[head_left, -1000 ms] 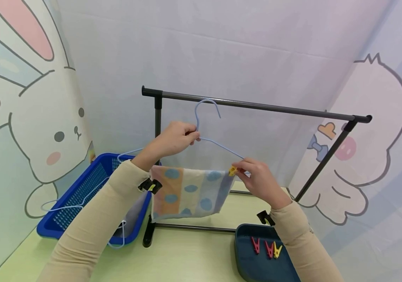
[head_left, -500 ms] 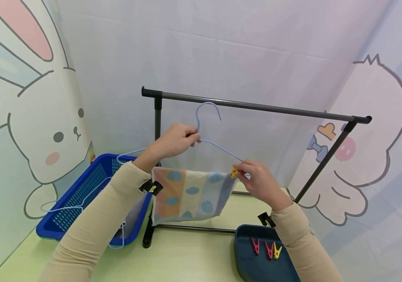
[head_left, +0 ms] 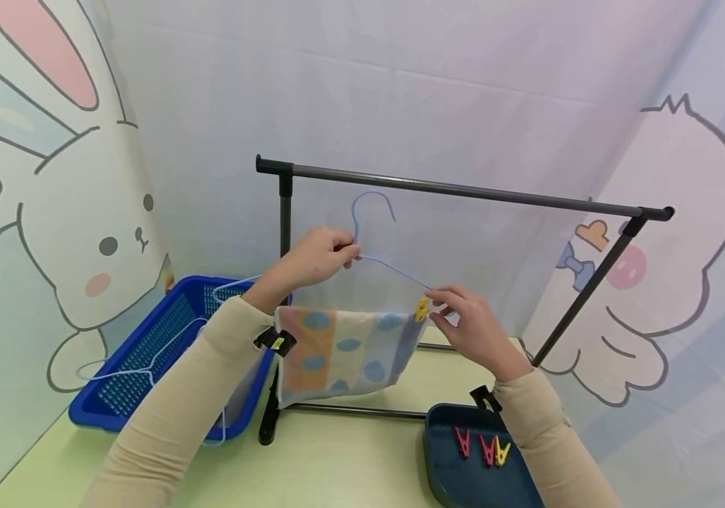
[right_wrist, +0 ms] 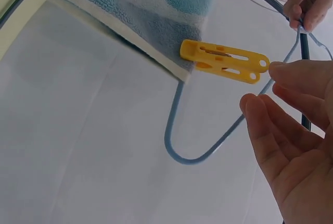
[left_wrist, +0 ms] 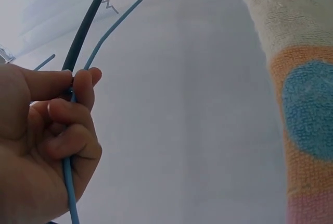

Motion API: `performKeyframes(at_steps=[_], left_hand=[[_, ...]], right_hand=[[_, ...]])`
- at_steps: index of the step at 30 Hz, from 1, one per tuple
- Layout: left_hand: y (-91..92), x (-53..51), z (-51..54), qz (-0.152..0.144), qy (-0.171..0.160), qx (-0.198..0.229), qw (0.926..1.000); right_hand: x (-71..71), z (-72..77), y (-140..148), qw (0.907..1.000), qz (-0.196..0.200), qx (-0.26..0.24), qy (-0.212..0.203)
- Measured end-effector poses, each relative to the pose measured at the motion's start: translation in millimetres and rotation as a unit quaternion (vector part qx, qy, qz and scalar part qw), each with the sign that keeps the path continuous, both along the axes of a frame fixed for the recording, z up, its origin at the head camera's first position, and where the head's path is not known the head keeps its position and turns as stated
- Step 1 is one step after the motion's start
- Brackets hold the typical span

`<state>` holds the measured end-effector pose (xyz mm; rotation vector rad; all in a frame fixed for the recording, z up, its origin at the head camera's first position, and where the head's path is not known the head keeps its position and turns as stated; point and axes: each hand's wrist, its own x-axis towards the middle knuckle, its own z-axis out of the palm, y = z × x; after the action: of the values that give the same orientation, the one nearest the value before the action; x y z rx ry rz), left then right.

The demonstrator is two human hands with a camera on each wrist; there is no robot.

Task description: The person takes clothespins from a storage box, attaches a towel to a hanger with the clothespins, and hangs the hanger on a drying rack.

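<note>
My left hand (head_left: 320, 257) pinches the neck of a light blue wire hanger (head_left: 400, 269), just under its hook. In the left wrist view the fingers curl round the blue wire. A small striped towel (head_left: 349, 346) with blue dots hangs over the hanger's lower bar. At its right corner a yellow clothespin (right_wrist: 223, 61) clamps the towel to the hanger. Beside the clothespin's handles is my right hand (head_left: 466, 324), its thumb and fingers apart with nothing held. Whether a fingertip still touches a handle I cannot tell. My left forearm hides the hanger's left end in the head view.
A dark metal rack (head_left: 464, 190) stands behind the hanger. At left, a blue basket (head_left: 92, 416) holds more blue hangers (head_left: 149, 368) and some cloth. A dark tray (head_left: 435, 466) at front right holds red clothespins (head_left: 462, 442) and a yellow one (head_left: 502, 451).
My right thumb and fingers have let go of the yellow clothespin and spread apart. The hanger and towel have sunk slightly, with the hook now lower against the rack's bar.
</note>
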<state>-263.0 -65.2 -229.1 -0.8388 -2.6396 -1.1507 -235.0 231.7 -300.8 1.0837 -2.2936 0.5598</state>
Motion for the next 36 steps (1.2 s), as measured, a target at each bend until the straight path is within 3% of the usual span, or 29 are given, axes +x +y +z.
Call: performKeyframes(at_steps=[8, 13, 17, 28, 36], left_hand=[[-0.3, -0.8, -2.6, 0.0, -0.002, 0.001, 1.0], [0.5, -1.7, -3.8, -0.001, -0.007, 0.0, 1.0], [0.7, -1.0, -4.1, 0.001, -0.01, -0.001, 0.9999], [-1.4, 0.5, -6.3, -0.002, -0.008, -0.004, 1.0], [-1.5, 5.4, -3.9, -0.004, -0.004, -0.002, 1.0]], right_hand=[[4.9, -11.7, 19, 0.9999, -0.012, 0.006, -0.001], [9.5, -22.4, 34, 0.9973, -0.025, 0.047, -0.05], [11.7, -32.0, 44, 0.9909, -0.051, 0.07, -0.103], [9.7, -51.2, 69, 0.9729, -0.089, 0.121, -0.176], [6.4, -67.6, 81, 0.9558, -0.084, 0.153, -0.236]])
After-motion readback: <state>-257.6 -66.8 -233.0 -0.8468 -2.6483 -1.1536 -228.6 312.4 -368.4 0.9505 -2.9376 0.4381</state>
